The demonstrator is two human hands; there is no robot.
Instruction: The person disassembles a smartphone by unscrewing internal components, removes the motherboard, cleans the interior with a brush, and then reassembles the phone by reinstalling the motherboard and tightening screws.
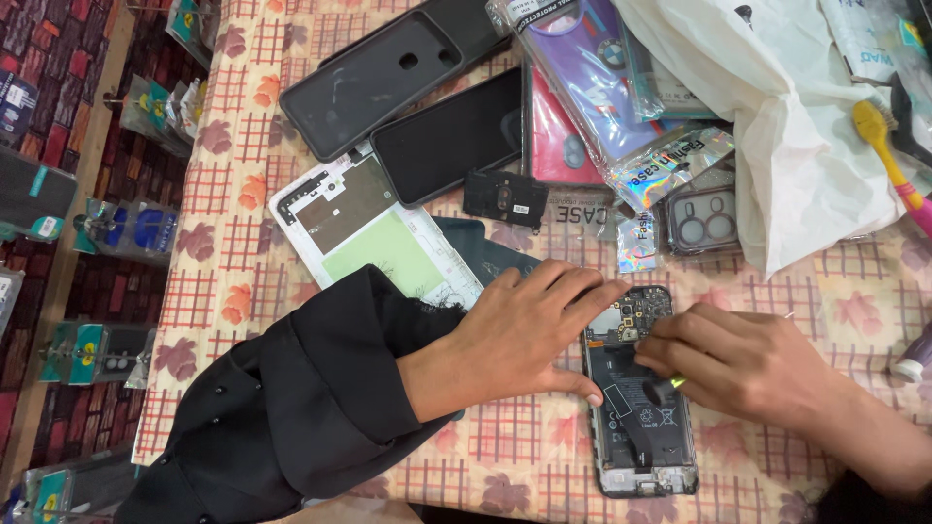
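Observation:
An opened phone lies on the patterned tablecloth, its black battery and circuit board exposed. My left hand rests flat against the phone's left edge, fingers reaching over its top. My right hand is closed around a small tool with a black tip and yellow-green handle, whose tip touches the phone's middle. A black sleeve covers my left forearm.
A white phone frame, a black screen, a dark back cover and a small black part lie beyond my left hand. Packaged phone cases, a white plastic bag and a yellow toothbrush crowd the right.

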